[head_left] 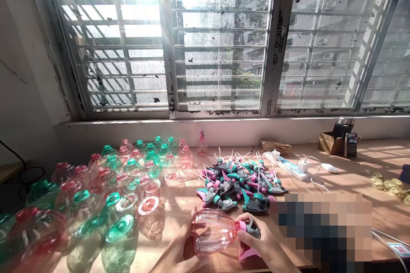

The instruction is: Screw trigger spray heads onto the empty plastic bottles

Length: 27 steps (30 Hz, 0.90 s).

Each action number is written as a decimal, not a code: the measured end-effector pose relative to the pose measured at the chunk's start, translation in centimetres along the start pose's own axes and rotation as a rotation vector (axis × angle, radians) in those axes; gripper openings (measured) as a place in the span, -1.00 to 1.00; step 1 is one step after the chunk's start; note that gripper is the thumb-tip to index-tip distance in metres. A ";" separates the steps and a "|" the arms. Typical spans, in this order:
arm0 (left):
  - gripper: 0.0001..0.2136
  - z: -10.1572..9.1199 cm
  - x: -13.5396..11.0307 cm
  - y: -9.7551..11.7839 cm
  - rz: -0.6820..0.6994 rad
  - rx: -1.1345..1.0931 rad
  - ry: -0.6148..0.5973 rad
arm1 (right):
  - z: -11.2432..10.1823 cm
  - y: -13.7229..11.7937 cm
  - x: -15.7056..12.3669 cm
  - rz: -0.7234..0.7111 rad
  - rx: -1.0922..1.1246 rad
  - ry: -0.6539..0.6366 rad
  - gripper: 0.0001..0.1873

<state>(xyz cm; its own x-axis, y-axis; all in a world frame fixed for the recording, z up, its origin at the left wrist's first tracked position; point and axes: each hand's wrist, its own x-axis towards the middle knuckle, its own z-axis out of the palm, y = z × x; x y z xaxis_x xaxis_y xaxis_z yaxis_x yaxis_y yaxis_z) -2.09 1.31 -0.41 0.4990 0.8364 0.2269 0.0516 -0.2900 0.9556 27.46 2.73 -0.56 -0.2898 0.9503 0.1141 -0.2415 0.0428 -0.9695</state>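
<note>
The pink bottle (213, 231) is held on its side over the desk (179, 196), before the sprayer pile (238, 182). Its base is cupped by the left hand (182, 245); the spray head (254, 231) at its neck is gripped by the right hand (261, 241). Cross-threading could be caused by a skewed twist, denting by too hard a squeeze.

Strong backlight enters through the far windows (219, 57), overexposing the upper left panes with glare and leaving the left wall (24, 68) dim. Standing bottles (118, 217) at left cast tinted, translucent shadows toward the near side, bands of sunlight cross the table (368, 153) at right, and highlights streak the held bottle (213, 232). Wide-angle distortion tilts the outer window frames; coarse pixelation obscures the near right area.
</note>
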 end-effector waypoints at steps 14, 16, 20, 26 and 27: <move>-0.12 0.2 0.1 1.1 -0.043 0.050 0.017 | 0.1 -0.1 0.0 -0.005 0.005 -0.008 -0.47; -0.15 0.3 -0.1 1.4 -0.047 0.056 0.035 | 0.1 -0.2 -0.1 0.006 0.002 -0.006 -0.47; -0.17 0.4 -0.1 1.5 -0.053 0.021 0.041 | 0.1 -0.1 -0.1 0.030 -0.037 0.050 -0.44; -0.07 0.2 0.3 0.5 -0.018 -0.069 -0.015 | 0.1 0.1 -0.1 0.027 -0.005 0.029 -0.45; -0.05 0.3 0.4 0.4 -0.019 -0.085 -0.016 | 0.0 0.2 -0.1 0.023 -0.009 0.023 -0.44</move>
<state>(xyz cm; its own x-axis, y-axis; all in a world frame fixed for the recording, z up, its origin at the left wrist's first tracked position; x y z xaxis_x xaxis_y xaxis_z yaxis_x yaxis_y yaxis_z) -1.66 1.40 -0.02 0.5124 0.8336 0.2060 -0.0120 -0.2329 0.9724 27.40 2.66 -0.74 -0.2736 0.9579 0.0873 -0.2265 0.0241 -0.9737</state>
